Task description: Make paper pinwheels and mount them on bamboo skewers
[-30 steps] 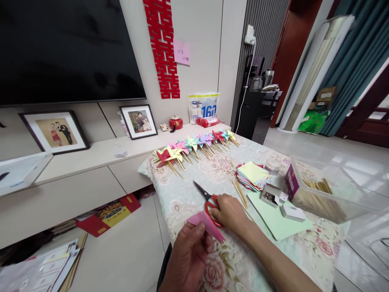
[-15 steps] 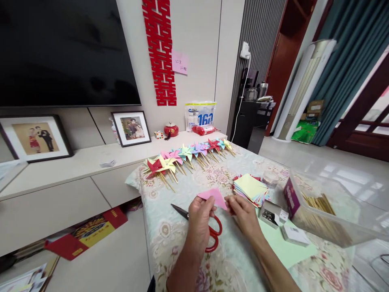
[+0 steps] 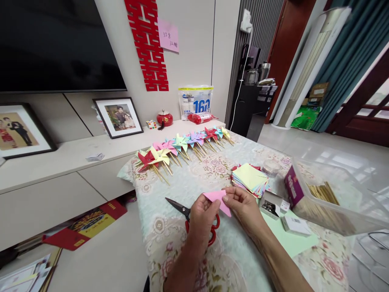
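Observation:
A pink sheet of paper (image 3: 219, 197), folded into a triangle, is held between both hands above the table. My left hand (image 3: 203, 217) pinches its left side with thumb and fingers. At its right edge my right hand (image 3: 241, 205) grips the paper, thumb on the near face. Below the left hand lie red-handled scissors (image 3: 181, 207), blades pointing to the far left, partly hidden by that hand. Just beyond the right hand rests a stack of coloured paper squares (image 3: 249, 178), a pale yellow one on top.
Paper pinwheels on sticks (image 3: 182, 146) lie in a row along the table's far side. At right stand an open small box of metal pieces (image 3: 270, 204), a closed white box (image 3: 296, 226) and a clear plastic bin (image 3: 331, 211) of sticks. A flowered cloth (image 3: 170, 243) covers the table.
The right hand has shifted its hold from the paper's lower right corner to its upper right edge, and the paper is turned. The whole view has shifted slightly.

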The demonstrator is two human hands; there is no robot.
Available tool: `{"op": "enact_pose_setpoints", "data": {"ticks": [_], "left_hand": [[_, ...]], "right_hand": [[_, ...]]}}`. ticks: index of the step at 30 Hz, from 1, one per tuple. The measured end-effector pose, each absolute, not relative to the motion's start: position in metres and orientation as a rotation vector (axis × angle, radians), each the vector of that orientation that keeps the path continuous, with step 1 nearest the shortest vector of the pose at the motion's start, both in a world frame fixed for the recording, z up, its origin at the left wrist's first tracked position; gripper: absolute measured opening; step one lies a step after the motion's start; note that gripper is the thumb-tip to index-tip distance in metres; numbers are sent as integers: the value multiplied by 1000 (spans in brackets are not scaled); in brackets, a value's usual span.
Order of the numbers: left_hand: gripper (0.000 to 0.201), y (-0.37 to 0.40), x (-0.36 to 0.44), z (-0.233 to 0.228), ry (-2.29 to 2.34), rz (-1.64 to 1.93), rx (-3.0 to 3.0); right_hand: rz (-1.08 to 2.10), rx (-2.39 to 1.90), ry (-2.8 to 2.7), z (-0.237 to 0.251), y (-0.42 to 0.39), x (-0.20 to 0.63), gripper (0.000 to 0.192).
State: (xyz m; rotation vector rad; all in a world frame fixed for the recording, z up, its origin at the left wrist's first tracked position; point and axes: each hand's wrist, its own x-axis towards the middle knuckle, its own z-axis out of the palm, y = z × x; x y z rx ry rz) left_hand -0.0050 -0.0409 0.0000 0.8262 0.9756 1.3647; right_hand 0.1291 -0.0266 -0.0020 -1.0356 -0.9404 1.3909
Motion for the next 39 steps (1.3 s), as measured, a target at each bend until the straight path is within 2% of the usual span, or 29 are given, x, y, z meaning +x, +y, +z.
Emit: {"op": "enact_pose_setpoints", "data": {"ticks": [8, 13, 17, 25, 32, 39], "left_hand": [[57, -47, -11, 6, 717, 1328, 723], [45, -48, -11, 11, 703, 1312, 694], [43, -48, -10, 14, 705, 1312, 664], [37, -48, -11, 15, 654, 1315, 617], [30, -46, -11, 12, 685, 1333, 601], [26, -41, -10, 5, 800, 1350, 593]], "right_hand": [[1622, -899, -742, 15, -35, 127, 33], [1702, -802, -754, 17, -36, 125, 28], [1740, -774, -768, 17, -35, 125, 27], [1695, -836, -702, 13, -36, 126, 55], [1727, -823, -764, 14, -37, 124, 40], [1651, -893, -868, 10, -37, 123, 51]]}}
